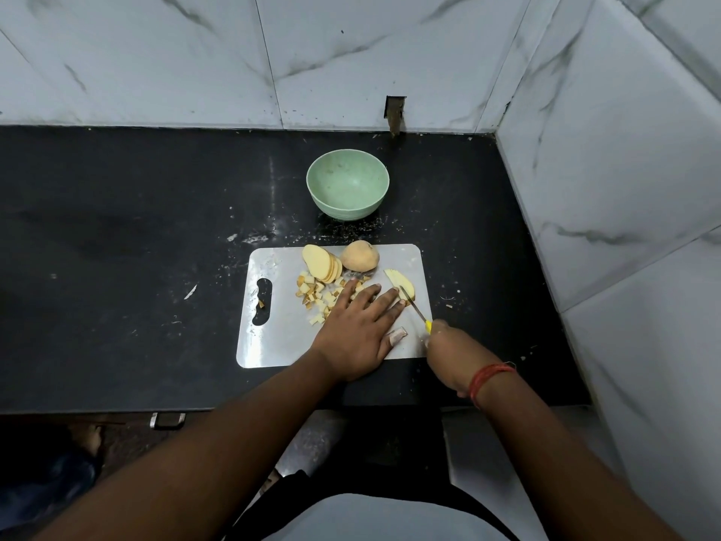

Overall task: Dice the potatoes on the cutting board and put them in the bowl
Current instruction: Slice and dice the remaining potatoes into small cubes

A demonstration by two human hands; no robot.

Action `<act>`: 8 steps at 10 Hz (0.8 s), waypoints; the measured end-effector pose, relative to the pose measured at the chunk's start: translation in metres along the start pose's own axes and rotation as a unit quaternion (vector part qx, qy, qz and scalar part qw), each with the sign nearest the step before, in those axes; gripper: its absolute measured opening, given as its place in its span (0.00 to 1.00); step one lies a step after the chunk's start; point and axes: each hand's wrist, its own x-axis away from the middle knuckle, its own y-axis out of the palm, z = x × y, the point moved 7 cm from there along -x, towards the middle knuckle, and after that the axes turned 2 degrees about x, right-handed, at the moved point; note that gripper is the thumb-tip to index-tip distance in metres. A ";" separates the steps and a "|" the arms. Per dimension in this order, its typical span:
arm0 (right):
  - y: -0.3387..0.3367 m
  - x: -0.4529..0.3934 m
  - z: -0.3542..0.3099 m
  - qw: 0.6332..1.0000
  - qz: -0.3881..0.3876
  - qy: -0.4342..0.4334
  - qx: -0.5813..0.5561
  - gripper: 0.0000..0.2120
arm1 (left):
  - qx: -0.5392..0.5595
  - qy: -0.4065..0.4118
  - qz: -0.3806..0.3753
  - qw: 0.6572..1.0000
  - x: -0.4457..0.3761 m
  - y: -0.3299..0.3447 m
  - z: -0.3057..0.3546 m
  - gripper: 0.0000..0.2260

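We see the potato slices [402, 286] lying fanned on the right part of the cutting board [273, 345], touching the tips of the left hand's fingers [384, 302]. Those fingers are straight and slightly spread, laid flat over the board, and the left hand [357, 333] covers part of the diced potato [318, 296], whose cubes lie scattered just left of and under the fingertips. Beyond the fingertips, toward the wall, a stack of potato rounds [322, 263] leans against a whole potato [359, 256], both on the far edge of the board.

The knife [413, 306] has its thin blade running beside the left index finger and across the near end of the slices; its yellow handle disappears into our right hand [448, 357]. The right fingers are curled around that handle, though we see mostly the back of the hand and cannot make out each finger. A red thread [487, 380] circles the right wrist.

Well beyond the fingers, the green bowl [347, 212] stands on the black worktop [117, 247], apart from the board and holding no potato. Pale crumbs speckle the worktop between the bowl and the board. White marble-patterned tiles [156, 60] rise behind and to the right.
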 end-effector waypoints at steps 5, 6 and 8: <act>0.009 0.003 0.009 0.999 -0.034 0.028 -0.007 0.24 | 0.003 -0.005 -0.019 1.000 0.000 0.001 -0.001 0.28; 0.013 0.001 0.012 0.999 -0.024 0.022 -0.009 0.21 | 0.004 -0.006 -0.023 1.000 0.000 0.001 -0.001 0.28; 0.020 0.003 0.021 0.999 -0.032 0.021 -0.014 0.22 | 0.012 -0.008 -0.028 1.000 0.000 0.002 -0.002 0.29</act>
